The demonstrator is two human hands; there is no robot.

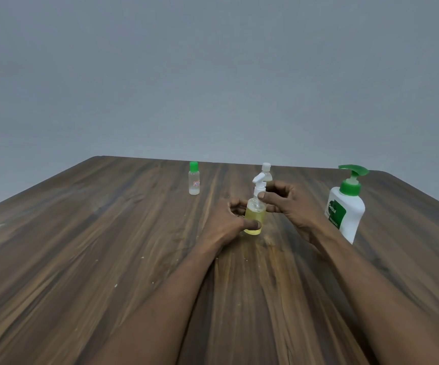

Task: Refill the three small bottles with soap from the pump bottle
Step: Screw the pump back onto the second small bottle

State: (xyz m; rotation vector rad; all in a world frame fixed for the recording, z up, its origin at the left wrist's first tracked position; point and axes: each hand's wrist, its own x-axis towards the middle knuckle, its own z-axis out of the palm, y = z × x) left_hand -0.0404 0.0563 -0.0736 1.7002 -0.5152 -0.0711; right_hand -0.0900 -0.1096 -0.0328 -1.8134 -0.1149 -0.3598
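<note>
dark wood table (81,259), plain grey wall (213,75) behind. left hand (226,222) fingers curled round yellow bottle (254,214) mid-table; right hand (287,204) pinches its white top (259,189). green-capped bottle (194,181) far left, white-capped bottle (266,171) behind, pump bottle (346,212) right.

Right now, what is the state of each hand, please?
Left hand: closed around the small bottle of yellow liquid.
Right hand: pinching that bottle's white cap.

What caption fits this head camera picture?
Left hand grips a small bottle of yellow liquid while right hand pinches its white cap, pump bottle nearby.
</note>
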